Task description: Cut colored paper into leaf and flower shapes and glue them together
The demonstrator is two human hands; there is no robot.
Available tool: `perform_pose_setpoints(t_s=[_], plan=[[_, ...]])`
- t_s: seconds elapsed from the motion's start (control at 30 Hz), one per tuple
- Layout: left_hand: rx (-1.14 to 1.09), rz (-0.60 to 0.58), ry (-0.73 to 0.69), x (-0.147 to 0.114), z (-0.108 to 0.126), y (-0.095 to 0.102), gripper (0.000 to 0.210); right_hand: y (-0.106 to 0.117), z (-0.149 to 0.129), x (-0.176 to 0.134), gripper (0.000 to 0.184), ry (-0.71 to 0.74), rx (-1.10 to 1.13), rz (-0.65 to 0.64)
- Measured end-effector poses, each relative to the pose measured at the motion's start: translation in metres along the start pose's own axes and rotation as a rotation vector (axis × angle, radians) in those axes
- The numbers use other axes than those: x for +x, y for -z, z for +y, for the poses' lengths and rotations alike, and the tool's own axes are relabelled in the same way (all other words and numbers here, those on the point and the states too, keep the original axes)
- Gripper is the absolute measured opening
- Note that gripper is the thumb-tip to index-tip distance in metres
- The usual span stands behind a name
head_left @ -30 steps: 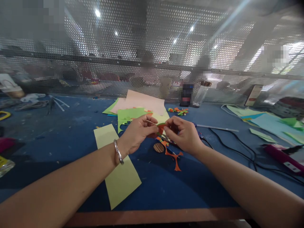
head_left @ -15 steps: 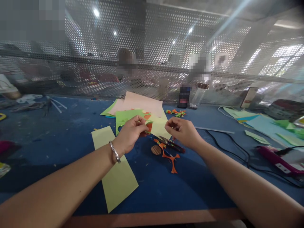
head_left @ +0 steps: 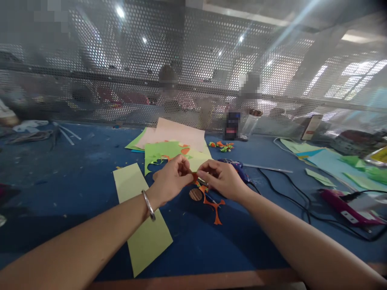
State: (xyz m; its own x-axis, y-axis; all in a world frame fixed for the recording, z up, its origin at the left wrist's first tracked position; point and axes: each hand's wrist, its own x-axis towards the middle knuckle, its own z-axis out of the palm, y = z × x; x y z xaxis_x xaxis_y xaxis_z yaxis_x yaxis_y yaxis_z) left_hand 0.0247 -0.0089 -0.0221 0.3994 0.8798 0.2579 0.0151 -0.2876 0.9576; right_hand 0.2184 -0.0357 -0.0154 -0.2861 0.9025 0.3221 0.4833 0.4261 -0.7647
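My left hand (head_left: pixel 175 176) and my right hand (head_left: pixel 222 179) meet over the table. Between their fingertips is a small orange paper piece (head_left: pixel 195 176), pinched from both sides and mostly hidden by the fingers. Below them lie a round striped wooden disc (head_left: pixel 196 195) and a branching orange paper scrap (head_left: pixel 217 207). Scissors under my right hand are almost wholly covered. Behind that hand rests a dark blue corded tool (head_left: pixel 238 167), its kind unclear. A pale yellow paper strip (head_left: pixel 151 237) lies beneath my left wrist.
Green paper with cut-outs (head_left: pixel 157 150) and pink paper (head_left: pixel 178 131) are stacked ahead. Small orange and green pieces (head_left: pixel 223 146) sit beside them. At the right are a magenta power strip (head_left: pixel 347 207), black cables and blue paper (head_left: pixel 326 161). A perforated metal screen (head_left: pixel 193 96) stands behind.
My right hand has moved left to meet my left hand and now also pinches the orange paper piece. The blue corded tool has come into view behind it.
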Motion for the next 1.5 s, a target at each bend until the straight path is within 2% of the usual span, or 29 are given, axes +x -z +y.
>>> perform_pose_setpoints(t_s=[0.33,0.47,0.7,0.83,0.9,0.97,1.1,1.2,1.33,1.5], plan=[[0.228,-0.168,-0.218,-0.002,0.008,0.006,0.009,0.006,0.003,0.003,0.02,-0.023,0.058,0.054],[0.166,-0.124,-0.192,0.0,0.01,0.006,0.004,0.004,0.003,0.003,0.018,-0.009,0.022,0.078],[0.068,-0.062,-0.111,0.005,0.007,0.005,0.003,0.006,0.003,0.005,0.028,-0.012,-0.04,0.085],[0.013,0.042,-0.055,0.01,0.004,0.009,0.005,0.031,0.007,0.01,0.026,-0.073,-0.274,0.038],[-0.07,0.124,-0.002,0.013,0.001,0.012,0.007,0.049,0.013,0.012,0.023,-0.166,-0.483,-0.027],[-0.152,0.197,0.054,0.016,-0.002,0.015,0.012,0.068,0.022,0.012,0.02,-0.325,-0.717,-0.106],[-0.205,0.284,0.118,0.02,-0.007,0.019,0.013,0.098,0.047,0.006,0.018,-0.483,-0.794,-0.08],[-0.172,0.284,0.113,0.02,-0.007,0.02,0.011,0.11,0.067,0.002,0.02,-0.575,-0.734,-0.077],[-0.116,0.239,0.097,0.019,-0.005,0.02,0.007,0.116,0.089,0.003,0.024,-0.697,-0.499,-0.129],[-0.095,0.248,0.102,0.02,-0.005,0.019,0.007,0.115,0.098,0.004,0.018,-0.75,-0.121,-0.004]])
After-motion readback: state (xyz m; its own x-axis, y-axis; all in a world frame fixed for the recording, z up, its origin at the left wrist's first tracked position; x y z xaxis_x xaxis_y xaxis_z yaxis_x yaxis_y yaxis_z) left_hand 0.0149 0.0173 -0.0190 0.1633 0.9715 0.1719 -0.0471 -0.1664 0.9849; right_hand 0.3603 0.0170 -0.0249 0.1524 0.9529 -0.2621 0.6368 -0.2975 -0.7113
